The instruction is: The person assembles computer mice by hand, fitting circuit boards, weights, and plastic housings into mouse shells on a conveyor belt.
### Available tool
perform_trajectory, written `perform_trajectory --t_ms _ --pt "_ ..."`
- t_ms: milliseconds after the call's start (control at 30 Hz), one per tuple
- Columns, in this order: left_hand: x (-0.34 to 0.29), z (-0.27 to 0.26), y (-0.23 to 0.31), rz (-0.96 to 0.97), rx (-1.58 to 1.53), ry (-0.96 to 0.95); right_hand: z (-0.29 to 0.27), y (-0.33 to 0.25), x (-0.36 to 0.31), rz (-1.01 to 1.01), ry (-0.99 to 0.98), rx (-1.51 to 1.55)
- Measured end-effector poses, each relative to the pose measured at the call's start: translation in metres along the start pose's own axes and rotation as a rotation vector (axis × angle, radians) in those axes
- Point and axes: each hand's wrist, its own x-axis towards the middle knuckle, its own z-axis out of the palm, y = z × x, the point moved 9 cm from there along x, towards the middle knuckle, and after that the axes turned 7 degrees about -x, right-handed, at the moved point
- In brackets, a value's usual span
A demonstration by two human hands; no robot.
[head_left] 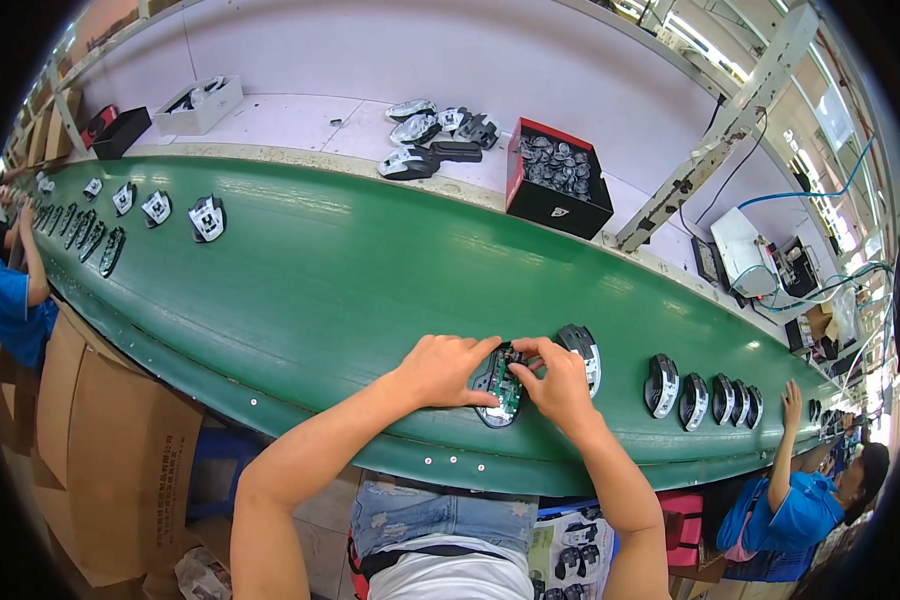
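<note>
A dark computer mouse base (497, 414) lies on the green conveyor belt in front of me, a green circuit board (506, 388) set in it. My left hand (446, 372) grips its left side, with the thumb near the lower end and the fingers at the top. From the other side, my right hand (558, 385) is closed at the board's upper right, fingertips pressed to it; any small part between them is hidden. Just behind the right hand sits a black and silver mouse shell (580, 350), partly covered by that hand.
Several mouse shells (661, 387) stand in a row to the right, others (207, 219) at the far left. On the back ledge are loose shells (416, 128) and a red-and-black box (562, 210) of small dark parts. Co-workers (795, 510) sit at both ends; a carton (120, 450) stands left.
</note>
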Motion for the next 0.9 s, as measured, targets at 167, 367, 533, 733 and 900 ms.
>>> perform_trajectory --t_ms 167,367,533,733,900 --pt "0.0 0.003 0.0 -0.004 0.021 0.002 -0.003 -0.001 -0.001 -0.084 0.074 -0.008" --pt "0.002 0.008 0.002 0.003 0.033 -0.013 -0.007 -0.003 -0.001 -0.172 0.073 -0.014" --pt "0.0 0.008 0.003 0.017 0.041 0.012 -0.013 -0.015 -0.01 -0.204 0.142 -0.206" --pt "0.0 0.006 0.01 0.043 0.073 0.027 -0.006 0.008 -0.019 -0.12 0.184 0.036" --pt "0.0 0.007 0.014 0.083 0.072 0.01 -0.021 0.004 -0.024 -0.083 0.248 0.049"
